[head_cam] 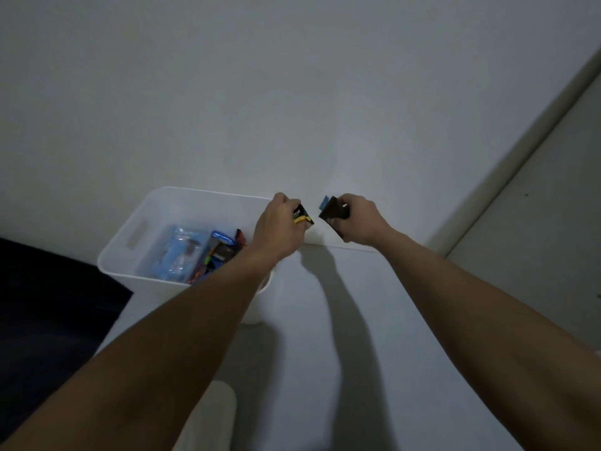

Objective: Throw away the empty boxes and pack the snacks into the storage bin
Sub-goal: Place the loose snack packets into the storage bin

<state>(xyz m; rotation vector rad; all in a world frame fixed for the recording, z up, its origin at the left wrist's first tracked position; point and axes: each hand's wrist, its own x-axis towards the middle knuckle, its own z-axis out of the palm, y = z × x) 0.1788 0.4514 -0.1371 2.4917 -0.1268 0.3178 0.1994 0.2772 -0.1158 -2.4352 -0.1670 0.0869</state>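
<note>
Head cam, looking down over both bare forearms stretched out in front. The left hand is clenched around a small black snack packet with yellow and white print, holding it right over the near-right corner of the white storage bin. The right hand is gripping a dark brown packet with a bit of blue packet poking out behind it, and that one sits just off to the right of the bin, above the floor rather than over the opening. The two packets are close to each other but not touching. Inside the bin there's already a pile of snacks: a clear bluish wrapped pack on the left side and a few blue, orange and dark wrappers jammed against it on the right. The bin stands on a pale floor up against a plain white wall. Something dark, fabric maybe, fills the left edge, and a pale rounded object sits at the bottom, can't tell what it is. Lighting is dim, so the packet print is mostly unreadable.
</note>
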